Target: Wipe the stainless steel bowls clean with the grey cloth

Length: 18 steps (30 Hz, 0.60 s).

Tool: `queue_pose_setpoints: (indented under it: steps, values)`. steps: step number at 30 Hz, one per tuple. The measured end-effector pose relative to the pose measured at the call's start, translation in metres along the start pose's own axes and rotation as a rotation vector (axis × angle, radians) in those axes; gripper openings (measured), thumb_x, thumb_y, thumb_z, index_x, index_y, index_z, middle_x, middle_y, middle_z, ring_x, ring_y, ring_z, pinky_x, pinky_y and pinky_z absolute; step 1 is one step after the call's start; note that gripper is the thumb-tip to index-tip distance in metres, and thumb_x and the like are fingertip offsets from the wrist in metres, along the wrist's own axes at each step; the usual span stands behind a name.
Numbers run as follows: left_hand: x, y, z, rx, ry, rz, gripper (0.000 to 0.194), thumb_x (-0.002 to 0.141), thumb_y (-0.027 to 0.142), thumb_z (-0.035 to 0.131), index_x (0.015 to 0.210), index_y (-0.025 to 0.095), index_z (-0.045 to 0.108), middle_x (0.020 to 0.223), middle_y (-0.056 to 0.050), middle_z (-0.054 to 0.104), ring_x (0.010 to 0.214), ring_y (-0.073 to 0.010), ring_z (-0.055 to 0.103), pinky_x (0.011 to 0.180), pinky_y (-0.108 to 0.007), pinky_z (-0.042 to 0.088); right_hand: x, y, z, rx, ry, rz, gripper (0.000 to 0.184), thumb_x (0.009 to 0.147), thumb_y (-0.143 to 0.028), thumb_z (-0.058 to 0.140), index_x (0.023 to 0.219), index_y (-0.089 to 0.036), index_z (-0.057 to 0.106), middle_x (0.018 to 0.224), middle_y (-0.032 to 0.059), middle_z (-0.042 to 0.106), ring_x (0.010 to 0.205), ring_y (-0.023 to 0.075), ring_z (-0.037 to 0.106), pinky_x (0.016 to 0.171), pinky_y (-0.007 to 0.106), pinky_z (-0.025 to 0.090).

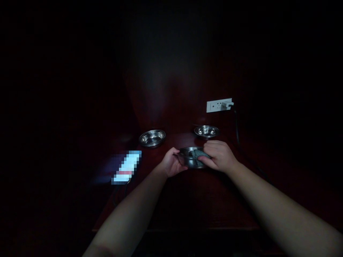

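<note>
A shiny steel bowl (191, 163) is held tilted above the dark red table, its side towards me. My left hand (173, 164) grips its left edge, with the thumb at the rim and fingers underneath. My right hand (219, 155) is closed on a grey-green cloth (197, 156), which lies over the bowl's rim and against its wall. Part of the cloth is hidden under the right fingers. Two more steel bowls stand farther back: one (152, 138) to the left, the other (206, 131) just beyond my right hand.
A lit phone-like screen (127, 167), pixelated, is at the left with a cable near it. On the back wall is a white socket panel (214, 105) with a plug in it; a black cord (237, 126) hangs down. The table's front edge (187, 228) runs below my arms. Surroundings are very dark.
</note>
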<state>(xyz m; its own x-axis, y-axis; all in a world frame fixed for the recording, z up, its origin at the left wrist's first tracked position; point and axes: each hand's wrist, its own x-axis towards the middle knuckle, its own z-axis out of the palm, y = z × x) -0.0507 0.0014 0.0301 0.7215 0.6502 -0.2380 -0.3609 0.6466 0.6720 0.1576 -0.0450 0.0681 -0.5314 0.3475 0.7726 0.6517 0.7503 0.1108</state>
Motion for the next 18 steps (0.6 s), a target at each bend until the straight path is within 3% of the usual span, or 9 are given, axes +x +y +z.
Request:
queue_pose_setpoints:
  steps: [5, 8, 11, 15, 18]
  values:
    - [-0.002, 0.001, -0.003, -0.017, 0.016, -0.007, 0.03, 0.07, 0.026, 0.041, 0.087, 0.008, 0.058, 0.062, -0.01, 0.066, 0.051, -0.0171, 0.062, 0.041, -0.023, 0.047, -0.005, 0.006, 0.0, 0.145, 0.15, 0.095, 0.033, 0.083, -0.034, 0.038, 0.052, -0.022, 0.038, 0.052, 0.0007, 0.037, 0.054, 0.0153, 0.036, 0.056, 0.031, 0.031]
    - [-0.005, 0.002, -0.001, -0.028, 0.06, 0.03, 0.021, 0.069, 0.025, 0.041, 0.075, 0.012, 0.056, 0.055, -0.007, 0.063, 0.045, -0.0157, 0.059, 0.039, -0.023, 0.047, -0.006, 0.012, 0.0, 0.295, 0.204, 0.167, 0.031, 0.084, -0.03, 0.033, 0.055, -0.021, 0.043, 0.058, 0.0041, 0.045, 0.059, 0.0176, 0.043, 0.062, 0.034, 0.036]
    - [-0.004, 0.001, 0.001, -0.025, 0.111, 0.085, 0.015, 0.069, 0.024, 0.042, 0.068, 0.014, 0.053, 0.051, -0.006, 0.06, 0.044, -0.0152, 0.058, 0.039, -0.024, 0.047, -0.007, 0.02, 0.003, 0.397, 0.163, 0.241, 0.028, 0.082, -0.027, 0.033, 0.062, -0.02, 0.051, 0.075, 0.0074, 0.056, 0.075, 0.021, 0.051, 0.074, 0.039, 0.04]
    - [-0.001, -0.001, 0.0, 0.002, 0.148, 0.149, 0.017, 0.068, 0.024, 0.043, 0.072, 0.013, 0.055, 0.052, -0.006, 0.059, 0.045, -0.0157, 0.057, 0.041, -0.027, 0.049, -0.012, 0.036, 0.013, 0.408, 0.118, 0.338, 0.026, 0.078, -0.021, 0.036, 0.087, -0.021, 0.06, 0.108, 0.0075, 0.056, 0.106, 0.0243, 0.047, 0.093, 0.044, 0.034]
    - [0.002, -0.002, -0.001, 0.077, 0.184, 0.238, 0.023, 0.068, 0.024, 0.043, 0.081, 0.011, 0.057, 0.058, -0.007, 0.061, 0.049, -0.0166, 0.059, 0.044, -0.029, 0.05, -0.017, 0.048, 0.021, 0.385, 0.142, 0.478, 0.034, 0.078, -0.023, 0.039, 0.109, -0.021, 0.052, 0.12, 0.0092, 0.049, 0.115, 0.0235, 0.042, 0.098, 0.043, 0.03]
